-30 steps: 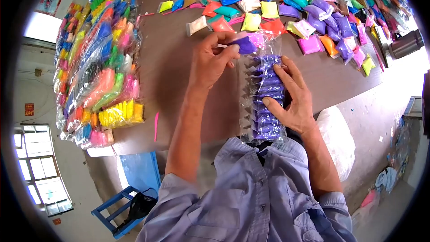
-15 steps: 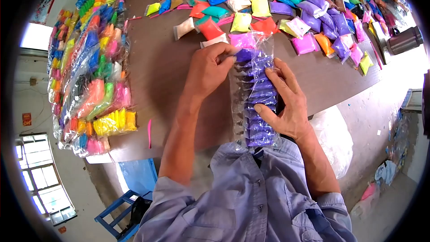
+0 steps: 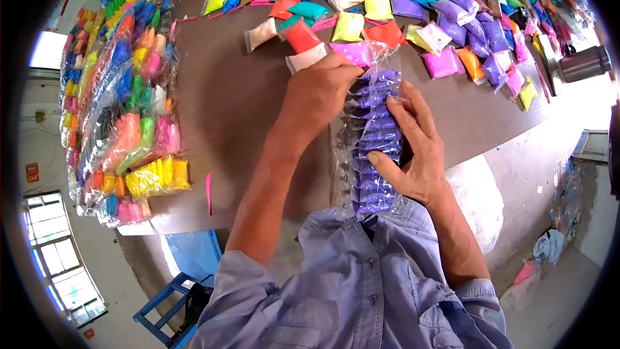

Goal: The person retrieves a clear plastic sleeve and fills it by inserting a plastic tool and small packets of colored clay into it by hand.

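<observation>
A long clear plastic bag (image 3: 342, 184) lies lengthwise on the table in front of me, filled with a stacked row of purple packets (image 3: 374, 136). My right hand (image 3: 416, 148) grips the bag's right side, thumb over the front and fingers higher up along the edge. At the bag's upper left edge, my left hand (image 3: 320, 94) is closed, its fingertips bent inward beside the topmost packets. The back of that hand hides what is between its fingers. Just beyond the bag's top lies a pink packet (image 3: 351, 53), with a pale pink packet (image 3: 306, 59) beside my left knuckles.
Loose coloured packets (image 3: 378, 6) spread over the far side of the brown table (image 3: 226, 110). Filled clear bags (image 3: 132, 97) are piled at the left edge. A pink strip (image 3: 208, 192) lies near the front. A metal cylinder (image 3: 584, 61) stands at the right.
My left hand has moved right, from beside a purple packet to the bag's upper edge, and its fingertips are now hidden. My right hand keeps its hold on the bag.
</observation>
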Demonstrator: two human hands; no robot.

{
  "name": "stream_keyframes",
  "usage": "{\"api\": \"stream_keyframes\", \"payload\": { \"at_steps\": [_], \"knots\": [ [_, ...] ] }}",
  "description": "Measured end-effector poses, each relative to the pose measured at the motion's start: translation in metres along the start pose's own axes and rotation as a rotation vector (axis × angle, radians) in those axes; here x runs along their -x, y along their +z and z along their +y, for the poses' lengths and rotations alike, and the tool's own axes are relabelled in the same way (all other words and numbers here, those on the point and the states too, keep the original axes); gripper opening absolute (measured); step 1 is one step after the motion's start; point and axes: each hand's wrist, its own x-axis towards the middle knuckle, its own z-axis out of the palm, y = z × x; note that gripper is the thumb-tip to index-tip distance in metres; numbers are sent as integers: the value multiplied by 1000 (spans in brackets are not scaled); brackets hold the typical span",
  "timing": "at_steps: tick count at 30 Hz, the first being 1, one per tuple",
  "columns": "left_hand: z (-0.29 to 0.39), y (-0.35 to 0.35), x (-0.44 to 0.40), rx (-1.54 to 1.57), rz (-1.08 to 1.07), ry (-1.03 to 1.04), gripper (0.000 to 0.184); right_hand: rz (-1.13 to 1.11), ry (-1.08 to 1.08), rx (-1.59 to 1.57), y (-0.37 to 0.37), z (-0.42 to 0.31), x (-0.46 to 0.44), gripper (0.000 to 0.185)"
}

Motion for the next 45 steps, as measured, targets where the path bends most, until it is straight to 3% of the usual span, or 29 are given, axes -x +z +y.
{"api": "stream_keyframes", "payload": {
  "at_steps": [4, 6, 7, 9, 15, 19, 26, 30, 34, 36, 38, 41, 44, 45],
  "knots": [
    [2, -3, 0, -105, -6, 79, 23, 13, -7, 13, 1, 0, -1, 75],
    [7, -6, 11, -140, 218, 126, 26, 13, 26, 1, 2, -1, 0, 74],
    [11, -12, 20, -140, 219, 125, 26, 16, 17, 5, 1, -3, -1, 74],
    [25, -27, 50, 50, 211, -194, 31, 25, 26, -7, 3, -2, 0, 73],
    [60, -27, 150, 155, 105, -415, 49, 78, 97, 0, 11, -7, 4, 70],
    [81, -19, 183, 176, 132, -444, 45, 97, 204, 51, 18, -25, 5, 70],
    [34, -38, 200, 153, 315, -487, 38, 140, 189, 149, 38, -49, 20, 70],
    [-8, -60, 196, 39, 402, -572, 32, 3, 199, 168, 46, -78, 27, 68],
    [-36, -76, 190, 36, 559, -535, 26, -101, 157, 155, 50, -91, 35, 65],
    [-34, -87, 189, -263, 647, -411, 25, -156, 118, 99, 48, -98, 36, 63],
    [-11, -94, 195, -101, 648, -514, 28, -161, 158, 34, 43, -101, 38, 56],
    [12, -91, 208, -23, 541, -385, 42, 5, 52, 149, 24, -80, 31, 42],
    [14, -85, 209, -59, 391, -295, 44, 130, 73, 301, 8, -47, 8, 42],
    [7, -80, 212, -95, 364, -277, 59, 124, 74, 305, 8, -39, 0, 42]
  ]
}}
